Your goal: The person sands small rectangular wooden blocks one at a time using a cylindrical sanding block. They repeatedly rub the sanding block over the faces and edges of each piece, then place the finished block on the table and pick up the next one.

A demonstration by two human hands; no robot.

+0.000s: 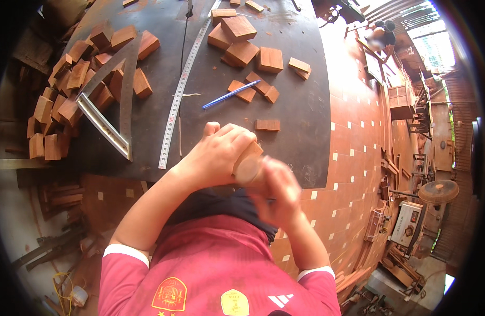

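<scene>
Close to my body, at the near edge of the dark table (305,171), my left hand (221,152) is wrapped round a small wooden block (251,151). My right hand (281,185), blurred by motion, grips a pale round disc-like piece (248,168) against the block's near side; what it is exactly cannot be made out. Just beyond my hands lies a single wooden block (267,125). A blue pen (221,100) rests slantwise, partly over small wooden pieces (242,90). Farther back, larger reddish blocks (239,29) are heaped.
At the left, many wooden blocks (76,76) are piled round a metal triangular square (127,100). A measuring tape strip (182,84) runs along the table. To the right are a tiled floor (353,163), a round-topped stand (438,191) and a distant person (382,39).
</scene>
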